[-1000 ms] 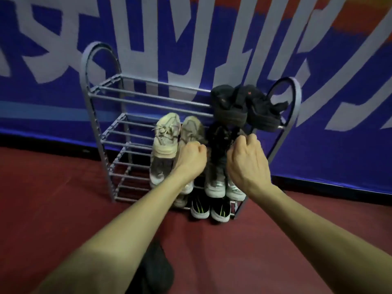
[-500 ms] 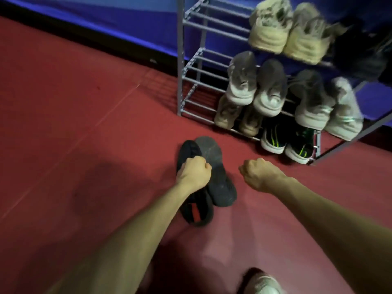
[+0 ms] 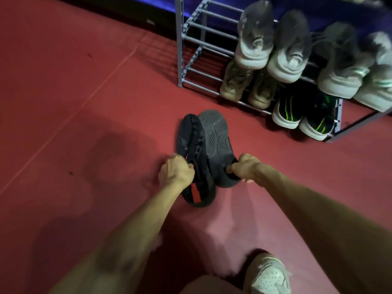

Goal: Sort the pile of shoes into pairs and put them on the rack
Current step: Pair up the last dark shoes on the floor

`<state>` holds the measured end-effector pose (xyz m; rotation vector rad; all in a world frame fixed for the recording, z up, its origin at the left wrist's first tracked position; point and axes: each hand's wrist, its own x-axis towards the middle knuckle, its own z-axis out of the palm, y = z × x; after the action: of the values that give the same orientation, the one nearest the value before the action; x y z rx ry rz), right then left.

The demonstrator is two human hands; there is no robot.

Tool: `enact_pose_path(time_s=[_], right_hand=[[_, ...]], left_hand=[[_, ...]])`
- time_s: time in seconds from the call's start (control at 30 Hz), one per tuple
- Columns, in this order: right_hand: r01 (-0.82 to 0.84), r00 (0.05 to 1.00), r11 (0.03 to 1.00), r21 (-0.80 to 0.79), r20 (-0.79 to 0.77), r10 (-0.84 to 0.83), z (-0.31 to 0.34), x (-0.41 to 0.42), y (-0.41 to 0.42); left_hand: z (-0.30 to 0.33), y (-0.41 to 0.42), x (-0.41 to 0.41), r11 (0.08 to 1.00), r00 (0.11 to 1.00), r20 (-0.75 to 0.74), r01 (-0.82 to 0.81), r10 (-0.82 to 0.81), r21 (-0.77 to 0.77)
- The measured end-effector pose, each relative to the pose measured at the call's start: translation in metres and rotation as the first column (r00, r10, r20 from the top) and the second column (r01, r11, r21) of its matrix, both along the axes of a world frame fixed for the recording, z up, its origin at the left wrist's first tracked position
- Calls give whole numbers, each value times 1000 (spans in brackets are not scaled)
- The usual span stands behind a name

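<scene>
On the red floor (image 3: 84,124) lie two black shoes side by side, touching. The left hand (image 3: 177,174) grips the left shoe (image 3: 191,141) at its collar, where a red lining shows; the right hand (image 3: 246,167) pinches the heel of the right shoe (image 3: 216,136), which lies sole up. Just beyond, the grey rack (image 3: 192,45) holds grey, beige and green-striped sneakers. A pale sneaker (image 3: 268,274) sits at the bottom edge.
</scene>
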<state>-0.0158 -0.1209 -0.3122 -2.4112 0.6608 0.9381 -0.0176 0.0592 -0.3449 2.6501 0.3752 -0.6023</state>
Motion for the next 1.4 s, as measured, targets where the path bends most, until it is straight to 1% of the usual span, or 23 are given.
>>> enact_pose_path(time_s=[0.07,0.13,0.17,0.27,0.33,0.4,0.43,0.5,0.57,0.6,0.63,0.67,0.7,0.73,0.8,0.83,0.87,1.0,1.1,1.17,1.27,1.33,1.4], right_hand=[[76,996,997,17,33,-77,6,0,-3],[88,991,995,-50,109,-82,7,-2,-2],[89,987,994,-68,140,-79,5,-3,0],[133,984,991,25,116,-135,5,-9,5],[225,965,966,125,111,-239,6,-12,7],[259,939,950,174,185,-290,7,-14,18],[203,938,971,126,259,-230,7,-15,26],[-32,926,994,-109,370,71,7,-21,42],[-321,832,876,-361,336,443,6,-31,59],[-450,778,805,-386,274,566,3,-36,65],[-547,746,772,-323,229,625,-2,-40,70],[-586,761,787,-194,203,617,-6,-45,76],[-561,799,824,-79,210,563,-8,-49,80],[-490,832,870,-51,269,485,-10,-50,83],[-305,841,937,-171,413,349,-13,-48,79],[-241,837,938,-249,435,331,-14,-47,74],[-206,853,939,-276,419,311,-16,-44,68],[-121,962,987,-102,232,142,-21,-29,57],[0,992,997,-81,126,10,-22,-22,60],[10,997,997,-77,74,-4,-21,-24,59],[-142,990,984,-109,2,143,-16,-29,56],[-151,988,981,-122,6,152,-17,-37,58],[-138,987,980,-145,63,149,-18,-45,60]], left_hand=[[-3,7,-5,997,990,-139,-39,30,-64],[-5,11,-11,951,941,-333,-159,64,-266],[-7,12,-12,923,923,-376,-213,82,-321],[-12,13,-13,936,950,-295,-190,99,-296],[-12,17,-14,970,978,-199,-113,70,-215],[-10,25,-16,992,992,-113,-73,61,-106],[-6,30,-18,995,994,-80,-78,73,-62],[-2,40,-22,993,992,-44,-114,114,3],[0,52,-24,986,986,-38,-159,161,47],[1,58,-25,982,982,-34,-181,184,59],[2,63,-26,978,979,-38,-199,202,67],[4,67,-27,977,978,-45,-200,204,79],[6,70,-28,979,982,-50,-177,182,96],[7,72,-29,983,987,-53,-146,153,116],[9,74,-30,986,992,-65,-97,107,138],[8,75,-31,986,992,-80,-80,93,144],[7,76,-33,988,992,-100,-66,81,140],[-5,81,-36,998,976,-209,-56,62,38],[-8,82,-34,996,966,-244,-90,87,-4],[-8,82,-32,995,966,-241,-103,98,-12],[-8,83,-33,993,970,-214,-115,111,-7],[-4,83,-35,991,977,-163,-134,135,17],[1,83,-37,991,987,-96,-125,129,46]])
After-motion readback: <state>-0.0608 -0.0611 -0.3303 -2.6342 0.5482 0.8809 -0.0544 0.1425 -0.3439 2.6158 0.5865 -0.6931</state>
